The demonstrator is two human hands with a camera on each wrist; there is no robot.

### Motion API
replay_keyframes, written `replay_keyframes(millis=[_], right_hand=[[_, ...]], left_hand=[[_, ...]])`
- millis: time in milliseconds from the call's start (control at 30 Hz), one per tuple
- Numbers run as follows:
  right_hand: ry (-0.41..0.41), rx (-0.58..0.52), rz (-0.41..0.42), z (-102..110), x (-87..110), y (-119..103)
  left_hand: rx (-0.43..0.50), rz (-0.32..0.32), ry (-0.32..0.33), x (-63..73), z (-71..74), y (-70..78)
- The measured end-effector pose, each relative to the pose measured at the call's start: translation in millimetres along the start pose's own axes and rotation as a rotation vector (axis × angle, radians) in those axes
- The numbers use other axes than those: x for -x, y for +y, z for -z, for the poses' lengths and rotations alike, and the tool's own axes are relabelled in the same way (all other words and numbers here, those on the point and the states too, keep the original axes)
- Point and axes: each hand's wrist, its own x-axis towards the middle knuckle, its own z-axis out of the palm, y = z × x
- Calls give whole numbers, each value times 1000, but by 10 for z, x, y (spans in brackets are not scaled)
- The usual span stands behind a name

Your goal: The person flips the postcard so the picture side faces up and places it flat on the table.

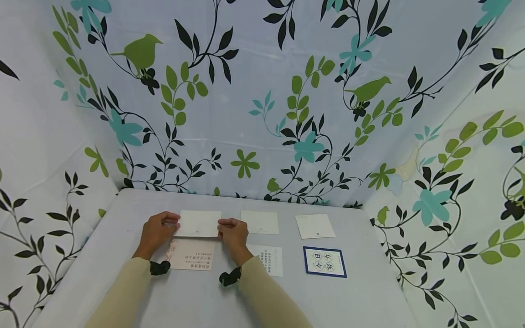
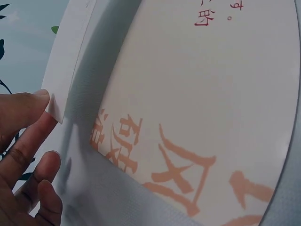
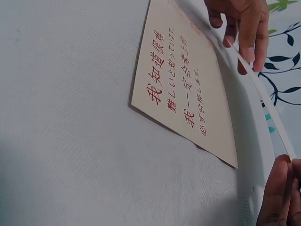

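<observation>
Both hands hold a blank cream card [image 1: 199, 223] by its two short ends, its near edge raised a little over the table. My left hand [image 1: 160, 232] pinches the left end; in the left wrist view, thumb and index finger grip a corner of the card [image 2: 66, 61] while the other fingers stay loosely bent. At the opposite end, my right hand [image 1: 234, 234] pinches the card between thumb and fingers. Just nearer than it lies a pale pink postcard [image 1: 192, 254], flat, with red Chinese and Japanese writing and large orange characters [image 2: 178, 174].
Two more cream cards, one in the middle [image 1: 259, 222] and one at the right [image 1: 315, 226], lie in the back row. In front are a white card with dark lettering [image 1: 270, 262], partly behind my right wrist, and a blue-bordered card [image 1: 325, 262]. Patterned cloth [image 1: 246, 114] hangs behind the table.
</observation>
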Motion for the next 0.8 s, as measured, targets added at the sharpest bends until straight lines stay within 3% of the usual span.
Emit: replay_keyframes(millis=[267,467,800], right_hand=[[-32,-6,20,61,8,-38],[-75,9,24,117,-7,-34],[-126,81,100,204,-73,-41]], left_hand=[[-6,-48,23,5,56,-19],[-7,-45,20,12,101,-1],[13,-49,11,40,145,44]])
